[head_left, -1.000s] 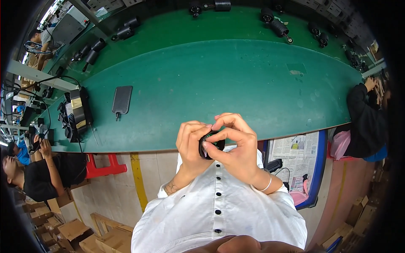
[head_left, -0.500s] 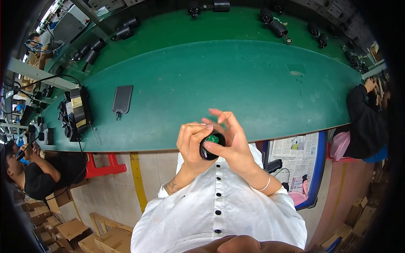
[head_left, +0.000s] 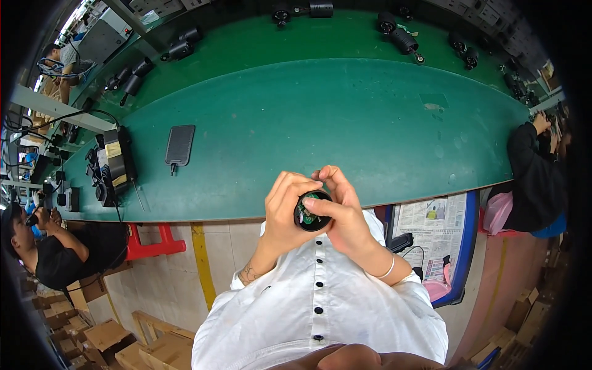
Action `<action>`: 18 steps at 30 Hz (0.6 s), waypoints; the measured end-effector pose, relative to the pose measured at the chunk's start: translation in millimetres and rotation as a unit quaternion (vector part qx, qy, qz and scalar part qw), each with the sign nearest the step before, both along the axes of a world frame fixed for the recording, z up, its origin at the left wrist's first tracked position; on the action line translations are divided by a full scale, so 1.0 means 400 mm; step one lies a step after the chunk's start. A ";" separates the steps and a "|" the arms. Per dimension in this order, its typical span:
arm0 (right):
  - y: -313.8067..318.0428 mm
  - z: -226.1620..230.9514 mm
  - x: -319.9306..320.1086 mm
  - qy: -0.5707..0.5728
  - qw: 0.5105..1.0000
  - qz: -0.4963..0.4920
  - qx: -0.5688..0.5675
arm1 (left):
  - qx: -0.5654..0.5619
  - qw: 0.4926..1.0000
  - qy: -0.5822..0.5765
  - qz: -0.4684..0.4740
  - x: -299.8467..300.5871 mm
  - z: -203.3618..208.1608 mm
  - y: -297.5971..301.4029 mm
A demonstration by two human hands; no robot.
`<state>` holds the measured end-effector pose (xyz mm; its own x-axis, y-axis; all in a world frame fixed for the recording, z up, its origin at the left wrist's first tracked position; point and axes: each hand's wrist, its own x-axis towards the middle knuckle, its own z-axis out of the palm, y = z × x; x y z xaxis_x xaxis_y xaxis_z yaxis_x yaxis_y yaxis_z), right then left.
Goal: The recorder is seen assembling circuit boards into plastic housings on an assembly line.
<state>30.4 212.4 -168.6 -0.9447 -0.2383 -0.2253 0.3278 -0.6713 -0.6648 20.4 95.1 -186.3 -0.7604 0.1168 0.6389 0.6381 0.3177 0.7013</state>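
A short black cylindrical housing [head_left: 313, 229] is held just off the table's near edge, its open end facing up toward me. Inside its mouth sits a green circuit board [head_left: 306, 216]. My left hand [head_left: 281, 208] is closed around the housing from the left, fingers over its far side. From the right, my right hand [head_left: 351, 219] grips the housing too, with the thumb pressed into the opening on the board and the index finger bent above the far rim. The lower fingers of the right hand are partly hidden.
On the green table [head_left: 277, 117] lie a dark flat pad [head_left: 180, 147] and a black device [head_left: 117, 159] with cables at left. Several black cylindrical parts [head_left: 404, 42] lie along the back. A blue-edged tray [head_left: 465, 246] stands at right. Co-workers sit at both sides.
The housing has shifted slightly right and its mouth now faces me more squarely. My right fingers have drawn in toward the rim, and the thumb has moved up over the board.
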 end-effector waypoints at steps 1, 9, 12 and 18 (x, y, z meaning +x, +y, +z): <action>0.003 0.004 -0.001 -0.040 0.999 0.007 -0.007 | 0.006 0.999 -0.024 -0.023 -0.001 0.003 -0.003; 0.001 -0.006 0.006 -0.022 1.000 -0.004 -0.020 | 0.089 0.989 -0.078 -0.090 -0.007 -0.010 -0.016; -0.009 -0.003 0.012 -0.008 1.000 -0.016 -0.013 | 0.105 0.986 -0.103 -0.077 0.003 -0.013 -0.011; -0.017 -0.002 0.017 0.006 1.000 -0.024 -0.004 | 0.094 0.989 -0.098 -0.053 0.008 -0.015 -0.010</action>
<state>37.0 205.5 -169.6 -0.9579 -0.1944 -0.2113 0.2866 -0.6912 -0.6634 23.6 91.1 -192.3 -0.8617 0.0945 0.4985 0.5067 0.1086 0.8552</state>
